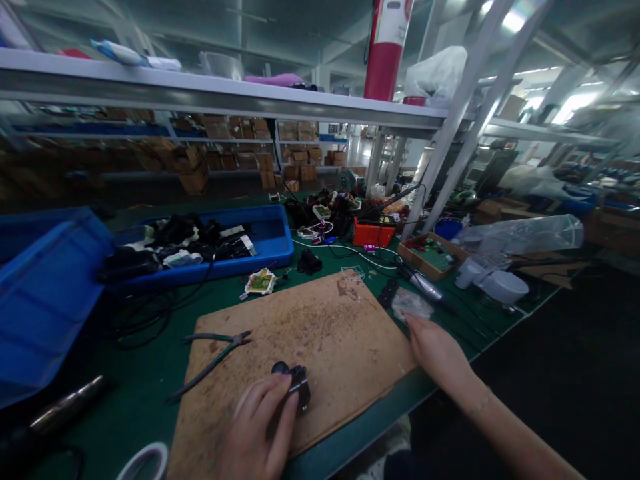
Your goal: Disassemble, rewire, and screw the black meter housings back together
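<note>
My left hand is closed around a small black plastic device with a rounded knob-like end, near the front of a worn brown board. Past the board's right edge, my right hand reaches to a crumpled clear plastic bag. Its fingertips are drawn together at the bag's near edge; what they hold, if anything, is hidden. Pliers with dark green handles lie with their handles apart on the left side of the board.
Blue bins stand at left, one full of black parts. Behind the board lie a small circuit board piece and an orange-red box. A cardboard tray with green boards is at right. A tape roll lies front left. A shelf crosses above.
</note>
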Action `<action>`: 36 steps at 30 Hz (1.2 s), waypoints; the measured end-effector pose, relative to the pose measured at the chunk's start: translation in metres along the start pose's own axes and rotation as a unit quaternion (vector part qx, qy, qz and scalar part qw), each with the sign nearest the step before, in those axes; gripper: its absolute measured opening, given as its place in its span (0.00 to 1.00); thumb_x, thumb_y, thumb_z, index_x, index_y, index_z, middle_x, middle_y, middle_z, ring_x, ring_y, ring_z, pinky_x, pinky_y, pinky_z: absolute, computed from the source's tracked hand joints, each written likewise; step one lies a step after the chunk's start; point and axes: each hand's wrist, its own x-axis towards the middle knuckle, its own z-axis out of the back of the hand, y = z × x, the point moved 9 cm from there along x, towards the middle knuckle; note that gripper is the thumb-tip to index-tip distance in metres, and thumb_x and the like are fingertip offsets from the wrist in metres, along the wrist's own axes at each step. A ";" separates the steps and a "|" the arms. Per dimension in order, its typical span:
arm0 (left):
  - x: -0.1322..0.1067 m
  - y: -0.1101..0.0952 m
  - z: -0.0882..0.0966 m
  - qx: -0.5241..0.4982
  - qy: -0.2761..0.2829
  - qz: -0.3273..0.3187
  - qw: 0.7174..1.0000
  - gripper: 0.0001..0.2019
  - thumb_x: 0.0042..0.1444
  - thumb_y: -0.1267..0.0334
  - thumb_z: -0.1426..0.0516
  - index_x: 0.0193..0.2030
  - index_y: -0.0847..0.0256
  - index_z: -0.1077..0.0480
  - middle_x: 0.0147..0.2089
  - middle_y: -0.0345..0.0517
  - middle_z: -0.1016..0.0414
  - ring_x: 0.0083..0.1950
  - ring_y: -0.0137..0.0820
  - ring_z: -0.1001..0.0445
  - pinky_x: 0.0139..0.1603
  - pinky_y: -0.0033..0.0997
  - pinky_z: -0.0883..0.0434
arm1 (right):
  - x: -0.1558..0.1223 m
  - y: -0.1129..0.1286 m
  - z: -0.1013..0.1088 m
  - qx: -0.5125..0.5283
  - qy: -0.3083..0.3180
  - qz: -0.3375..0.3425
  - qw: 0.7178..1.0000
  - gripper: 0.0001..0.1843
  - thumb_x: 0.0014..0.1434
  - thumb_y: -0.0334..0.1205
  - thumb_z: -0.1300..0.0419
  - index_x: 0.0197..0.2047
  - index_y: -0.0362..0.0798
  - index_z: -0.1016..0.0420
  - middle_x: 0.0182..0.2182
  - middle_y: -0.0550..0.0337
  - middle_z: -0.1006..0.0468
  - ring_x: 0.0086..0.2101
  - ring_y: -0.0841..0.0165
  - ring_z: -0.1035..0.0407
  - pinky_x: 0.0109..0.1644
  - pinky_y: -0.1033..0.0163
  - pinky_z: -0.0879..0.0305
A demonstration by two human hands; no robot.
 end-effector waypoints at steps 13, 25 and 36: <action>0.003 -0.003 0.002 -0.023 0.006 0.027 0.999 0.11 0.65 0.62 0.44 0.52 0.55 0.27 0.50 0.50 0.23 0.53 0.40 0.24 0.52 0.42 0.23 | 0.057 -0.030 -0.023 -0.011 0.051 0.009 0.999 0.09 0.62 0.36 0.43 0.36 0.50 0.20 0.35 0.53 0.17 0.36 0.61 0.22 0.39 0.62 0.33; 0.004 -0.007 0.005 -0.049 0.022 0.042 0.998 0.11 0.64 0.65 0.43 0.53 0.55 0.28 0.51 0.50 0.24 0.55 0.40 0.26 0.54 0.44 0.26 | 0.025 -0.009 0.003 0.010 -0.056 -0.008 0.998 0.16 0.67 0.33 0.53 0.49 0.44 0.25 0.49 0.44 0.21 0.48 0.54 0.26 0.54 0.53 0.32; 0.010 -0.012 0.010 -0.063 0.009 0.034 0.997 0.11 0.64 0.66 0.43 0.52 0.56 0.29 0.51 0.51 0.25 0.54 0.40 0.26 0.55 0.45 0.26 | 0.031 0.073 -0.031 0.486 0.023 -0.059 0.872 0.14 0.63 0.47 0.39 0.46 0.50 0.19 0.43 0.54 0.16 0.42 0.61 0.21 0.50 0.54 0.25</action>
